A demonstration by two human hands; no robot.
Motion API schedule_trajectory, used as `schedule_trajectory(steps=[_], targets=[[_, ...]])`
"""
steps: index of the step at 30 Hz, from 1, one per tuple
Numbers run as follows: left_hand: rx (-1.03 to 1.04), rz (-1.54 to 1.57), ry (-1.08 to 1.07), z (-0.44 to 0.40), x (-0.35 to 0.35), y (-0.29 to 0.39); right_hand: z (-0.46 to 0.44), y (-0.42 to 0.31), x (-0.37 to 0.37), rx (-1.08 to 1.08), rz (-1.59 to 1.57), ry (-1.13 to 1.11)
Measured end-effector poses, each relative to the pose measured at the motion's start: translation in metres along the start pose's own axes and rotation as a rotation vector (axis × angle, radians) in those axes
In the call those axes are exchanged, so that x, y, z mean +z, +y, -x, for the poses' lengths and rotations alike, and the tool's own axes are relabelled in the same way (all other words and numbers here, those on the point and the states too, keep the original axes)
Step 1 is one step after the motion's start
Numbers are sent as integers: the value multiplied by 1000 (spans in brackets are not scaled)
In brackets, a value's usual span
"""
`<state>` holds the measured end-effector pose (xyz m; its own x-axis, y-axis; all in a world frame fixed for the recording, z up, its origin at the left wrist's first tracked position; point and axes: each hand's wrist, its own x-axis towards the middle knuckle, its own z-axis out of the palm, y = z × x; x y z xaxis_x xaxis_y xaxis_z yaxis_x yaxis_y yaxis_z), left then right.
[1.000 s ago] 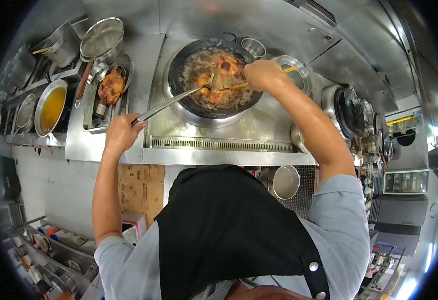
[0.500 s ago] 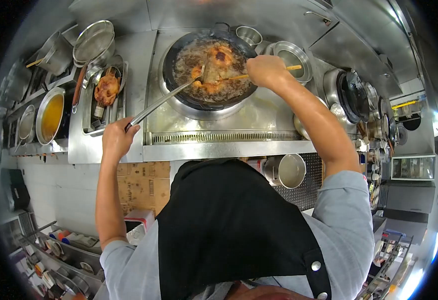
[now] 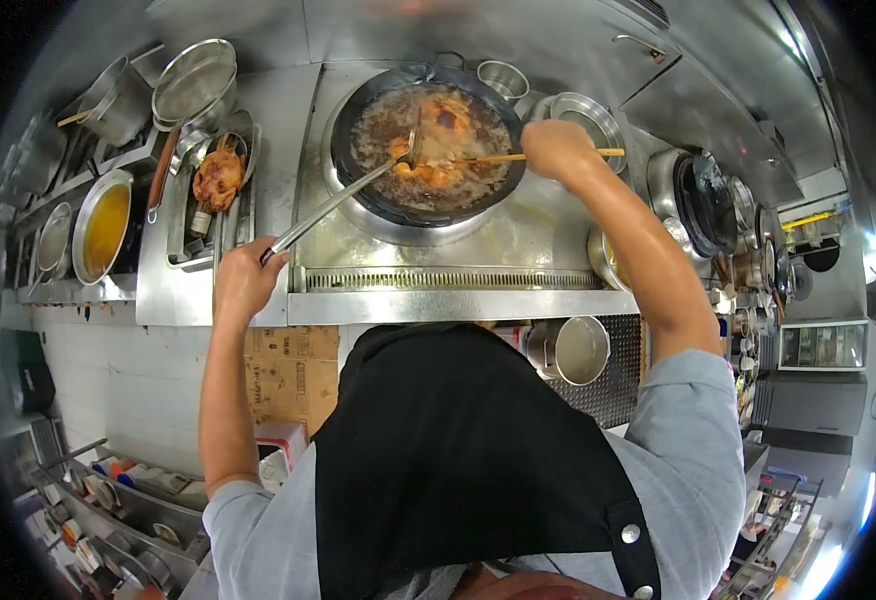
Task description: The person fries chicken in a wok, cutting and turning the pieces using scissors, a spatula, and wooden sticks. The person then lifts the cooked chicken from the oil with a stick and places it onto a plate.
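Note:
My left hand is closed round the handle end of a long metal ladle. Its head, seen nearly edge-on, dips into a black wok of bubbling oil. My right hand, at the wok's right rim, is closed on long wooden chopsticks; whether there is one stick or two I cannot tell. Their tips reach in among the food. Browned poultry floats in the oil, with more orange-brown pieces below it near the ladle head. Steam partly blurs them.
On the left, a browned whole bird lies in a metal tray. Beyond stand a strainer and a pan of yellow-orange liquid. A small metal pot and a round metal pan sit behind and right of the wok.
My right hand has drawn the chopsticks to the right and slightly towards me. My left hand has shifted a little right with the ladle. The whole view has moved slightly.

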<state>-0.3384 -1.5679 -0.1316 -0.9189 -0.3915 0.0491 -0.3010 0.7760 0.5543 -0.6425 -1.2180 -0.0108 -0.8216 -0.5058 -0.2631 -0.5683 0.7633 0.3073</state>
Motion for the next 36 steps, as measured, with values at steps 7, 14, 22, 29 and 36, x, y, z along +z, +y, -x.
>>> schedule_trajectory(steps=[7,14,22,29,36], targets=[[14,7,7,2,0,-3,3,17,22,-7,-1,46],[-6,41,-14,-1,4,-11,22,23,37,47,-191,93],[-3,143,-12,12,5,-15,120,12,79,202,-390,252],[-188,356,14,35,3,-30,149,-40,124,59,-381,309],[-203,325,57,35,24,-42,99,-65,152,108,-368,230]])
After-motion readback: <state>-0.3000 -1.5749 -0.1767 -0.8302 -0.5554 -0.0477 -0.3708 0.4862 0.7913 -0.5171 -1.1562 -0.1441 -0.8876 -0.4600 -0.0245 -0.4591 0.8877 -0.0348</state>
